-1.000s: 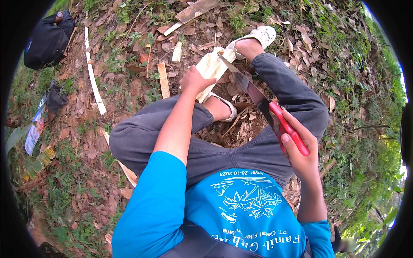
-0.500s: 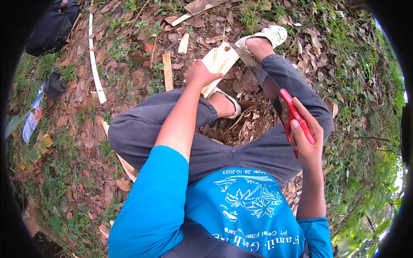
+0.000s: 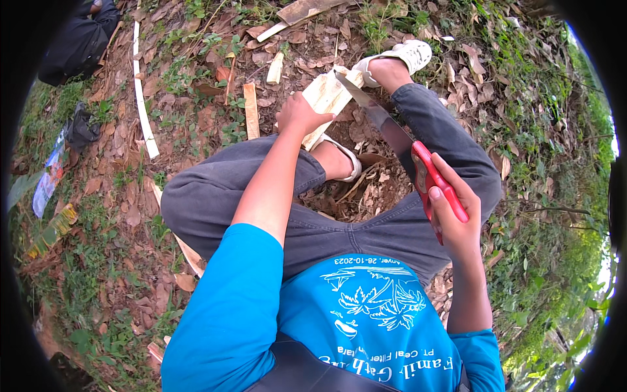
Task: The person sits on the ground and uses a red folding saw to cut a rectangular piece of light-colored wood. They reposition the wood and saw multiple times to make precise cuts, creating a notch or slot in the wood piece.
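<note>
A pale wooden block (image 3: 324,98) slants away from me between my feet. My left hand (image 3: 302,115) is closed over its left edge, thumb lying across the top. In my right hand (image 3: 455,212) I grip the red handle of a hand saw (image 3: 390,129). Its dark blade points up and left, and the tip lies over the far right end of the block. The block's surface looks rough and chipped near that end. Whether the teeth touch the wood I cannot tell.
Brown leaves and grass cover the ground. Left of the block lie a wood strip (image 3: 251,110) and a small offcut (image 3: 275,68). A long pale strip (image 3: 142,98), a black bag (image 3: 77,49) and a dark plastic bag (image 3: 83,128) lie farther left. A board (image 3: 307,9) lies beyond.
My right hand and the saw have shifted left and slightly down, so the blade tip reaches farther across the block's far end. My left hand stays gripping the block.
</note>
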Tool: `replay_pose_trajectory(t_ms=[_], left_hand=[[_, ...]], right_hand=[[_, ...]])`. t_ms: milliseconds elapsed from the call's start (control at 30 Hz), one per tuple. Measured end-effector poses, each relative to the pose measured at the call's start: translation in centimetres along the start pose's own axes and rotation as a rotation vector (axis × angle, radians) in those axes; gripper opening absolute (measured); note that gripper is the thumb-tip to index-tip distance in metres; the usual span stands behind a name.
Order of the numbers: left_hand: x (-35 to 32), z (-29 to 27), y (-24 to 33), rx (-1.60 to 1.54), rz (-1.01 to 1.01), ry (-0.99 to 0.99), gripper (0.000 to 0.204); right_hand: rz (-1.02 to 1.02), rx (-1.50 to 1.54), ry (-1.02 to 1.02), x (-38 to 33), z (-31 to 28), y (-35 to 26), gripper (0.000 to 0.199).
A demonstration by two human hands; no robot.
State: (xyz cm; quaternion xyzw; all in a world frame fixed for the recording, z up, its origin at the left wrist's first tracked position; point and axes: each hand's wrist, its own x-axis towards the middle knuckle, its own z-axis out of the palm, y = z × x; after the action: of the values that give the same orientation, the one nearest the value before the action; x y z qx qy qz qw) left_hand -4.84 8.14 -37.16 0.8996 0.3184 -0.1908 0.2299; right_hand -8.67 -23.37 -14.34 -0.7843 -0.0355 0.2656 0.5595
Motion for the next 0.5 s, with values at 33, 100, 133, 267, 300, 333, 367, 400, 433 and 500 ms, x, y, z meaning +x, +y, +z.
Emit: replay_pose_trajectory(t_ms=[33, 100, 133, 267, 300, 333, 367, 400, 433, 500], left_hand=[[0.0, -0.1, 0.1, 0.000, 0.000, -0.003, 0.109], [-0.1, 0.0, 0.1, -0.001, -0.003, -0.012, 0.108], [0.0, 0.1, 0.1, -0.005, -0.006, -0.004, 0.108], [-0.1, 0.0, 0.1, -0.012, -0.018, -0.013, 0.107], [-0.1, -0.3, 0.3, -0.017, -0.020, -0.023, 0.106], [0.0, -0.4, 0.6, -0.019, -0.013, -0.023, 0.106], [-0.1, -0.4, 0.4, -0.023, -0.019, -0.026, 0.106], [-0.2, -0.2, 0.2, -0.026, -0.025, -0.029, 0.106], [-0.1, 0.0, 0.0, -0.019, -0.028, -0.017, 0.107], [0.3, 0.3, 0.0, -0.005, -0.026, 0.003, 0.110]], right_hand=[[0.003, 0.003, 0.005, -0.2, 0.1, 0.1, 0.048], [-0.042, 0.000, 0.009, -0.4, 0.2, 0.8, 0.048], [-0.045, 0.003, 0.009, -0.4, 0.3, 0.7, 0.049], [-0.027, -0.047, 0.000, -0.1, 0.9, 0.1, 0.049], [-0.049, -0.075, 0.000, -0.2, 0.8, 0.0, 0.049], [-0.068, -0.102, 0.004, -0.4, 0.7, -0.1, 0.049], [-0.073, -0.117, -0.003, -1.2, 0.6, -0.7, 0.049], [-0.077, -0.127, -0.012, -1.6, 0.4, -0.7, 0.048], [-0.082, -0.136, -0.022, -1.9, 0.2, -0.8, 0.048], [-0.132, -0.157, -0.039, -1.7, 0.0, -0.6, 0.048]])
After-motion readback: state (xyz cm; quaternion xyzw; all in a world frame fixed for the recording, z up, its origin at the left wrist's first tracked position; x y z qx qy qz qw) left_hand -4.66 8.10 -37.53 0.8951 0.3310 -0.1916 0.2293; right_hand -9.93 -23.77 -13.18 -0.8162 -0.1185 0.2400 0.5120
